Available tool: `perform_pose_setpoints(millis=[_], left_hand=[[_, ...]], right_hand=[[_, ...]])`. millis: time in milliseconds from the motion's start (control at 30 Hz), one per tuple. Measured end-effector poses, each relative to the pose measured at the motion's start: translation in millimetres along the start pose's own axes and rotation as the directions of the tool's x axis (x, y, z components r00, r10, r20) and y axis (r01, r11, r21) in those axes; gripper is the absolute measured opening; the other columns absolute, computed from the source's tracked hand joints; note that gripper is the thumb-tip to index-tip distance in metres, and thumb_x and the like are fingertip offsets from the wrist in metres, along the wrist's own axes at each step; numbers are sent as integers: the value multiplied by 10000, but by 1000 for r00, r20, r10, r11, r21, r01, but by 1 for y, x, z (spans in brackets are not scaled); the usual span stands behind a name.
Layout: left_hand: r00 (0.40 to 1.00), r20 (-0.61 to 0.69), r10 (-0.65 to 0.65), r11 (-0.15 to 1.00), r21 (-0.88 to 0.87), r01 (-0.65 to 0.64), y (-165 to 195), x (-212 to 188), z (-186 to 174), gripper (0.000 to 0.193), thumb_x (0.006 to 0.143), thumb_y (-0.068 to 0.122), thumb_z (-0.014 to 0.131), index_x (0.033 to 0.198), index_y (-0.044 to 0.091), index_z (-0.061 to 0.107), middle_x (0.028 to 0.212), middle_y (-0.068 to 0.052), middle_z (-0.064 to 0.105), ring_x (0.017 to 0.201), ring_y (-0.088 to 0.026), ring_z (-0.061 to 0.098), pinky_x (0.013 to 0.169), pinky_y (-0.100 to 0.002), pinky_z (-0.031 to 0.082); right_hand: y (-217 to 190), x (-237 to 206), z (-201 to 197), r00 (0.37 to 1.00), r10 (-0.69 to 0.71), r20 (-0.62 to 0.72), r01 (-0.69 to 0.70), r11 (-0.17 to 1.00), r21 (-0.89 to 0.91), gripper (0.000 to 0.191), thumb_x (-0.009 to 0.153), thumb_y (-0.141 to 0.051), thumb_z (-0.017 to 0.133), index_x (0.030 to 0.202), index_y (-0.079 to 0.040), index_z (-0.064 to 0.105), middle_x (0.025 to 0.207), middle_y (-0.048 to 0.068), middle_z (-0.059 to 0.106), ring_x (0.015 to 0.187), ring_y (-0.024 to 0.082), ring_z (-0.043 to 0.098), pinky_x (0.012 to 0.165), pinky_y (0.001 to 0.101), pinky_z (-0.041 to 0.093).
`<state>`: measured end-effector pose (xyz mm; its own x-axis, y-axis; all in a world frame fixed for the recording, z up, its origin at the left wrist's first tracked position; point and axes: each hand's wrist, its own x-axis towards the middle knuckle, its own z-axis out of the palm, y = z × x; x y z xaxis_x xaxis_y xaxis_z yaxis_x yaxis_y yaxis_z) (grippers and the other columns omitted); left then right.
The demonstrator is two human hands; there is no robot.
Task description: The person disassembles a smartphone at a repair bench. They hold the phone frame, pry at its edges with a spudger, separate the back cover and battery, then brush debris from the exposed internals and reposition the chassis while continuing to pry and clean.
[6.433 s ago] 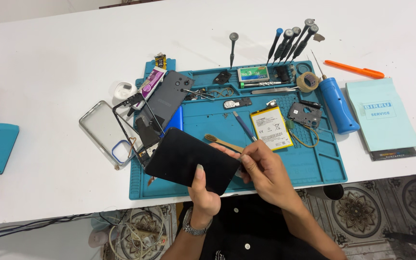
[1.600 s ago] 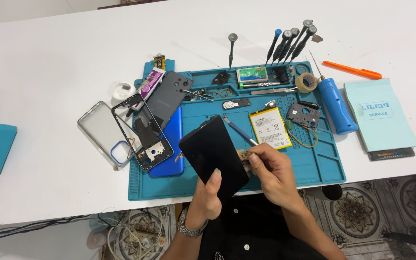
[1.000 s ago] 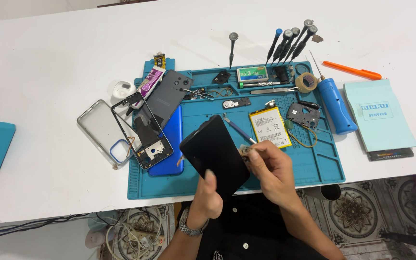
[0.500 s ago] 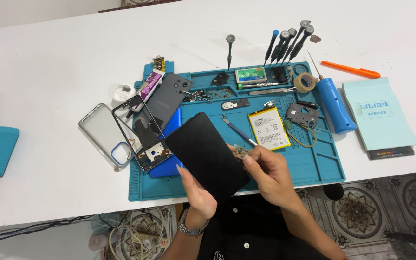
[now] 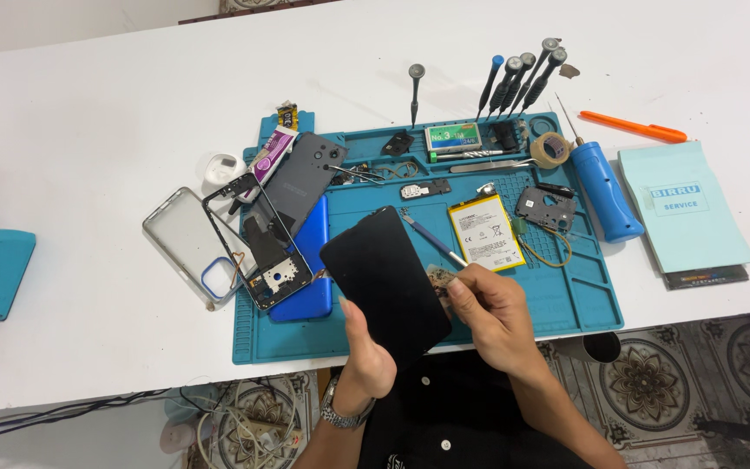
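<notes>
Left hand [image 5: 366, 352] gripping black screen panel [image 5: 388, 282] at its 6 o'clock edge, panel tilted above blue mat [image 5: 566, 304], right hand [image 5: 488, 313] pinching small part at panel's 3 o'clock edge, battery [image 5: 483, 232] at 1 o'clock, phone frame [image 5: 258, 239] at 9 o'clock.

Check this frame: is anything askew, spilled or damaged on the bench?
Nothing looks spilled or broken. The left hand and right hand hold a black phone screen tilted over the blue mat. Opened phone parts, a battery and a clear case lie loosely spread.
</notes>
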<state>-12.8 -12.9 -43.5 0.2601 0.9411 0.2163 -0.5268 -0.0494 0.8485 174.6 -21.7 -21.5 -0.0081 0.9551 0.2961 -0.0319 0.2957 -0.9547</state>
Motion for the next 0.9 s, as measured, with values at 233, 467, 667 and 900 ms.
perform_pose_setpoints(millis=[233, 467, 667, 900], left_hand=[[985, 144, -99, 994, -38, 105, 10, 3, 3, 837, 1092, 545, 70, 1386, -83, 540, 1373, -164, 624, 1303, -247, 589, 1146, -397, 466], [981, 175, -80, 996, 56, 72, 14, 4, 6, 826, 1108, 553, 78, 1384, -76, 537, 1359, -160, 627, 1293, -242, 598, 1137, -385, 483], [988, 128, -92, 996, 12, 92, 10, 4, 10, 783, 1075, 566, 141, 1419, -47, 486, 1370, -146, 601, 1300, -226, 577, 1118, -390, 486], [972, 233, 15, 993, -117, 13, 15, 3, 7, 778, 1170, 557, 146, 1358, -69, 568, 1234, -162, 694, 1161, -251, 674, 1045, -399, 551]], right_hand=[[1, -1, -1, 1000, -4, -12, 4, 1000, 9, 251, 1063, -136, 560, 849, -21, 622, 623, -45, 505, 529, 24, 389, 473, 215, 331], [3, -2, -3, 999, 3, -42, -3, 1000, 2, 235, 1055, -137, 563, 859, -24, 628, 615, -45, 506, 521, 24, 392, 467, 212, 337], [3, -2, 2, 992, 8, -127, 5, 995, 104, 202, 1091, -137, 536, 919, -34, 567, 650, -50, 466, 550, 28, 390, 502, 202, 341], [-6, 1, 7, 993, 4, -119, 19, 982, 188, 102, 1064, -119, 554, 1001, -39, 564, 658, -28, 514, 570, 55, 523, 520, 224, 483]])
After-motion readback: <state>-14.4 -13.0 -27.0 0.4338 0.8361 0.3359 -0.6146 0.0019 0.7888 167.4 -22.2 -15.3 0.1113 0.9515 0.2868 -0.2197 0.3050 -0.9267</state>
